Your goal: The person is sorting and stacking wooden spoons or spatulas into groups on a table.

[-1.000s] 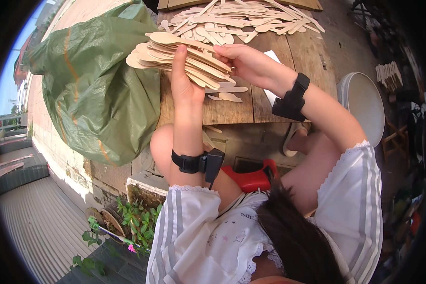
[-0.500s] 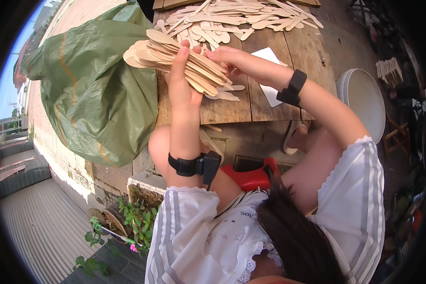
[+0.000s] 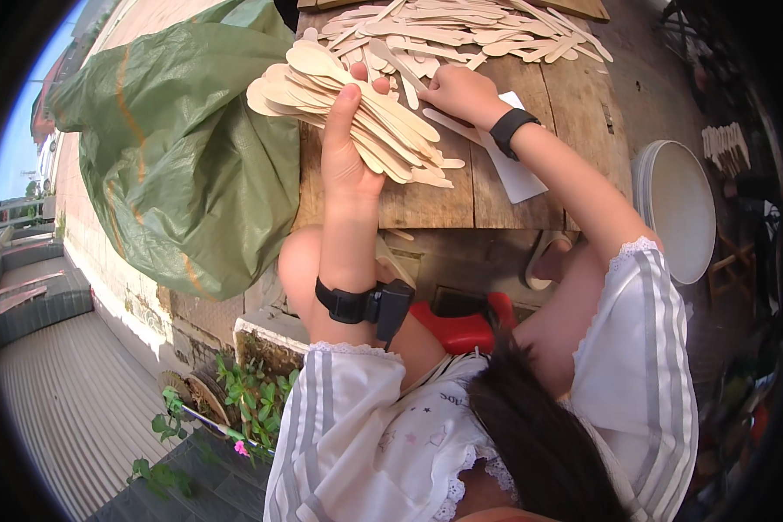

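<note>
The wooden table (image 3: pixel 587 130) has its near edge just past the person's knees and its right edge slanting away toward the far right corner; most of its left edge is behind a green woven-plastic sack (image 3: pixel 183 157). Planks show between the near edge and the hands, and in a strip along the right edge. A heap of flat wooden cutlery (image 3: pixel 461 33) spreads over the far part, up against a raised wooden board (image 3: pixel 574 7).

The left hand (image 3: pixel 350 152) grasps a thick bundle of wooden spoons (image 3: pixel 365 113) above the table's left side, thumb across the top, rounded bowls toward the sack and handles toward the near edge. The right hand (image 3: pixel 463 91), nearer the table's middle, pinches one wooden knife (image 3: pixel 395 59) by its end, the blade pointing to the heap. A loose wooden stick (image 3: pixel 451 124) lies just below that hand, by a white card (image 3: pixel 520 174) near the near edge.

Beyond the right edge stands a round white tub (image 3: pixel 680 213), its pale inner wall visible. What the sack holds cannot be told. The right fingertips are partly hidden, the heap's far side is cut off, and a red plastic thing (image 3: pixel 461 331) below the near edge is hard to make out.
</note>
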Demonstrator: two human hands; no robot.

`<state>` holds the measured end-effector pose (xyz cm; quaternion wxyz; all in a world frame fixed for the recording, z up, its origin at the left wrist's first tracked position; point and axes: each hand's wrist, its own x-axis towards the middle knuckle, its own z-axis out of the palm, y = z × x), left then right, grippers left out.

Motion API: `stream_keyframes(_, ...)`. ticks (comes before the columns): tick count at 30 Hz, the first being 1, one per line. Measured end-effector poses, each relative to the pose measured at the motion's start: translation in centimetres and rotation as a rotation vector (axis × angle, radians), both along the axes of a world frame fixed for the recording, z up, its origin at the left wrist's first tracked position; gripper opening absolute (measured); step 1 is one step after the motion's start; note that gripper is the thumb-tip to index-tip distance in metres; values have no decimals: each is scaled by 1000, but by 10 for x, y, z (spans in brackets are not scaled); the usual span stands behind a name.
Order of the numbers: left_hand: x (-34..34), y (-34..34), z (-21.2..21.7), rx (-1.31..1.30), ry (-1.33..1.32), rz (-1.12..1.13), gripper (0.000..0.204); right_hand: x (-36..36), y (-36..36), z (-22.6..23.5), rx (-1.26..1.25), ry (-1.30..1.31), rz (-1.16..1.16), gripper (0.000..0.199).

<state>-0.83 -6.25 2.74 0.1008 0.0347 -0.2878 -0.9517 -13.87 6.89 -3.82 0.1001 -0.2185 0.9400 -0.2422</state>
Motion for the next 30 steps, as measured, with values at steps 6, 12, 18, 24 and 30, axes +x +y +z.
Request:
stream_keyframes(6, -10, -5, -5, 40, -109, 118, 36, -17, 9, 32, -676, -725, 96, 39)
stream_keyframes(12, -9, -9, -4, 15, -50, 93, 43, 11, 2, 94, -820, -785, 504, 34)
stream_keyframes(18, -8, -8, -4, -23, 124, 118, 46, 22, 9, 88, -614, -875, 551, 41)
stream_keyframes(24, -3, -4, -5, -54, 175, 30, 49, 21, 13, 84, -574, -965, 579, 41)
stream_keyframes(30, -1, -10, -3, -178, 61, 140, 50, 18, 4, 70, -817, -1020, 560, 44)
